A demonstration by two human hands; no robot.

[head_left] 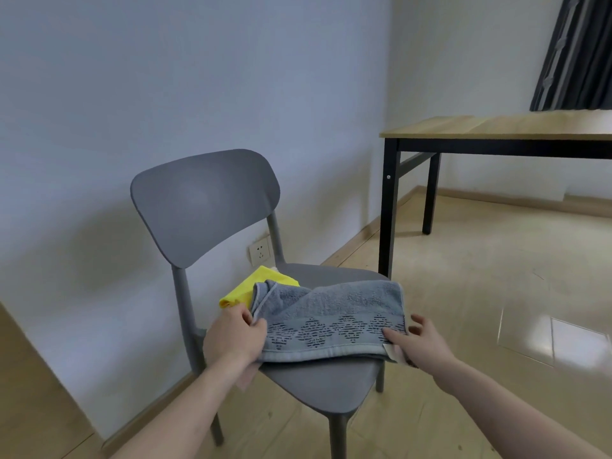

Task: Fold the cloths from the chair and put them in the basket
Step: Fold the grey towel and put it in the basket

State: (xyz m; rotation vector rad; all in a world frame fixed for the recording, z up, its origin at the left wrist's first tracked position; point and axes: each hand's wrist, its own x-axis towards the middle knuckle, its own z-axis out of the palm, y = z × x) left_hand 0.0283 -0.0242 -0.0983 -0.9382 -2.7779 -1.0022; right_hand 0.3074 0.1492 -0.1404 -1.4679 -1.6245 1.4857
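Two cloths are seen on one grey chair point(318, 385): a blue-grey towel point(331, 323) with a row of dark diamond patterns, spread across the middle of the seat, and a yellow cloth point(256, 286) lying behind it toward the backrest, partly covered by the towel's left end. A small edge of something pale is glimpsed at the far tip of the yellow cloth, but what it is cannot be told. Two bare hands are reached in from below. The towel's left edge, where the fabric is bunched and turned over, is pinched by the left hand point(233, 339) between thumb and curled fingers. The towel's right near corner, beside a small white label, is held by the right hand point(419, 346), with the thumb laid on top of the fabric and the fingers curved round the edge. The towel is kept flat on the seat between the two hands, its near hem close to the seat's front half. One wooden-topped table point(496, 130) with black legs is set to the right, well apart from the chair. One wall socket point(260, 255) is seen behind the chair, and one dark curtain point(576, 51) is hung in the upper right corner. No basket is shown in the view.
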